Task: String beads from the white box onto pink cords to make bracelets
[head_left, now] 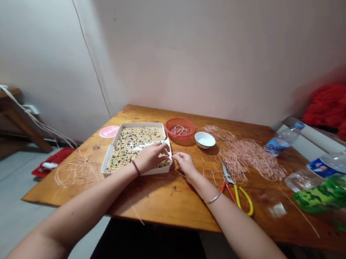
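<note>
Two bare hands meet at the near right corner of a white box (139, 123) filled with small cream, dark and green beads (130, 141). The left hand (151, 156) rests over that corner, its fingers (165, 150) drawn narrow into a pinch; what they pinch is too small to tell. The right hand (185, 164) lies just beside the box's right wall, its fingers (176, 156) bunched close and pointed at the left ones, nearly touching. A short string of dark beads (180, 173) shows under the right hand on the table (168, 203). A dark bracelet (136, 167) circles the left wrist and a thin bangle (213, 198) the right.

The box sits left of the table's middle. Behind it, toward the far edge, stand a red basket (187, 136) and a white bowl (205, 140). Scissors (236, 189) with orange and yellow handles lie just right of the right forearm. A heap of pale pink cord (250, 156) spreads beyond them. Two water bottles (283, 139) (320, 171) and a green plastic bag (329, 195) lie at the right edge. Loose cords (77, 171) trail over the near left corner.
</note>
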`<state>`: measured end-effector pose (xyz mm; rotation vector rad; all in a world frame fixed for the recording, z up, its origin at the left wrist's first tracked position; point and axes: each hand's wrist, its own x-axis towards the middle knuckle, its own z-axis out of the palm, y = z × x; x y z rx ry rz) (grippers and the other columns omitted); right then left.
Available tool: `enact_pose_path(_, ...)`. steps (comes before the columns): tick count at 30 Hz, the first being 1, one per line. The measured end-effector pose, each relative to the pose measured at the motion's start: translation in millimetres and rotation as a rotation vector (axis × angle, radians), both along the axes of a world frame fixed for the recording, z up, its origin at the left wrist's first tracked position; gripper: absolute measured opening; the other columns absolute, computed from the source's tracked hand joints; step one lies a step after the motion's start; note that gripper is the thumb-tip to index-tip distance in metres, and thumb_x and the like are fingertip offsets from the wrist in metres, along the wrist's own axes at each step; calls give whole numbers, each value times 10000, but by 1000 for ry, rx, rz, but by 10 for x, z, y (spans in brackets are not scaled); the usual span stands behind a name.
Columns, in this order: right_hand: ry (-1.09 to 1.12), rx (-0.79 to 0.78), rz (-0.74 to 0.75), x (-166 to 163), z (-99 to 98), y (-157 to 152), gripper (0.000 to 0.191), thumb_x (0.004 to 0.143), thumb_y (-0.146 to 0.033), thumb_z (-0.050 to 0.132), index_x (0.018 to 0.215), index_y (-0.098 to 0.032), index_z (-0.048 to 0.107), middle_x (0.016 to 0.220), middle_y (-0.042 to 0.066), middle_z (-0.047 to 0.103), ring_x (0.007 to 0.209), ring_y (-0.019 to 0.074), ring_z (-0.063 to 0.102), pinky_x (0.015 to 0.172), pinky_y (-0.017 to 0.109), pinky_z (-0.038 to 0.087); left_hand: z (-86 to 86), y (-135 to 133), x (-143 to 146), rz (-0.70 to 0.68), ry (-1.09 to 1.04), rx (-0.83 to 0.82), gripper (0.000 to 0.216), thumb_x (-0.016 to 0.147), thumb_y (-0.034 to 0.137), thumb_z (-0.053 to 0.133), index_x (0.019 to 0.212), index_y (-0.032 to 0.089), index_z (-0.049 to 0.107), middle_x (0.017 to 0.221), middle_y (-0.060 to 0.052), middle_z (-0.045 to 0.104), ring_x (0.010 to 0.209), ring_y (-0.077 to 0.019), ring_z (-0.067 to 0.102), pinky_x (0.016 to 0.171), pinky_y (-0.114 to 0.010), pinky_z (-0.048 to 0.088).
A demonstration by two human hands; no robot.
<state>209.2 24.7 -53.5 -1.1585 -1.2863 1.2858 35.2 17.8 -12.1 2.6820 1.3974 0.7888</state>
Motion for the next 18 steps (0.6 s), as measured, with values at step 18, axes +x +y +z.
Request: enact_pose_path(18,8,54,-7,-9,11,6,162,623,-313,571,537,-176,576,541,-23,527,560,112,442,557,229,335,-24,28,5,6,-93,-57,295,772,312,686,1010,229,533,847,21,715,764,-128,661,660,-215,456)
